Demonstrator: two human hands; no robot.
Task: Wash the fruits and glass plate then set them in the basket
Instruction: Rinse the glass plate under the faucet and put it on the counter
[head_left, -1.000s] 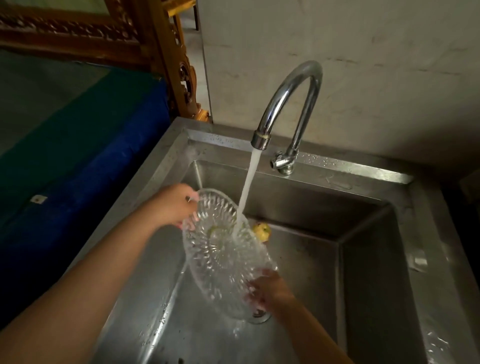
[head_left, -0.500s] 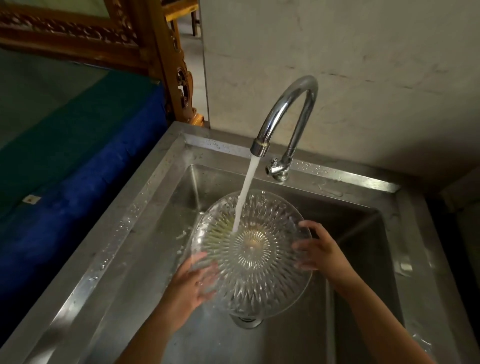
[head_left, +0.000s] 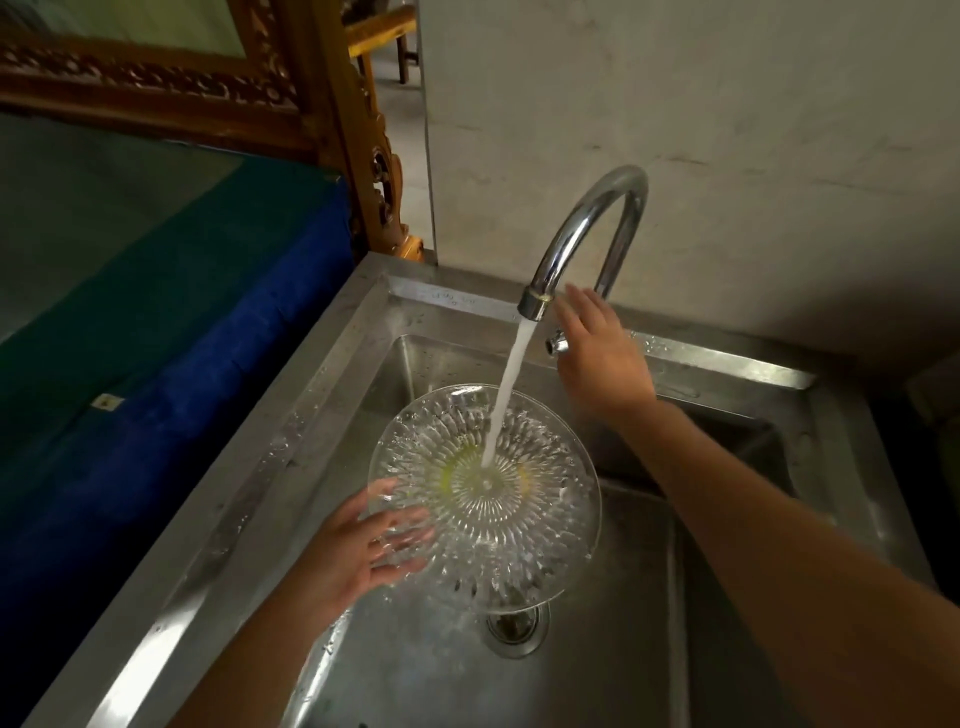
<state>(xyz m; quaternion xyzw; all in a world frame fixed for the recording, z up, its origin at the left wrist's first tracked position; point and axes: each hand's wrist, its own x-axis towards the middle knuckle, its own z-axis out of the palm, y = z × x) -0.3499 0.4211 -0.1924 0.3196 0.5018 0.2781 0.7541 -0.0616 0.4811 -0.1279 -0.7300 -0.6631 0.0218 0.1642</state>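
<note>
A clear cut-glass plate (head_left: 524, 525) is held flat over the steel sink (head_left: 634, 649), with tap water running onto its centre. My left hand (head_left: 363, 551) carries it from below at its near-left rim, fingers spread under the glass and thumb on the rim. My right hand (head_left: 602, 353) is off the plate and reaches with straight fingers to the handle (head_left: 555, 344) of the chrome tap (head_left: 587, 228). Blurred yellow-green fruit (head_left: 452, 473) shows through the glass, lying in the sink beneath. No basket is in view.
The drain (head_left: 517, 626) sits just below the plate's near edge. A wet steel counter rim (head_left: 249, 509) runs along the left. A blue-and-green covered surface (head_left: 156, 291) and a carved wooden frame (head_left: 332, 104) lie further left. A bare wall (head_left: 727, 130) rises behind the tap.
My right hand has let go of the plate's right rim and moved up to the tap handle. The left hand now carries the plate alone, level under the stream.
</note>
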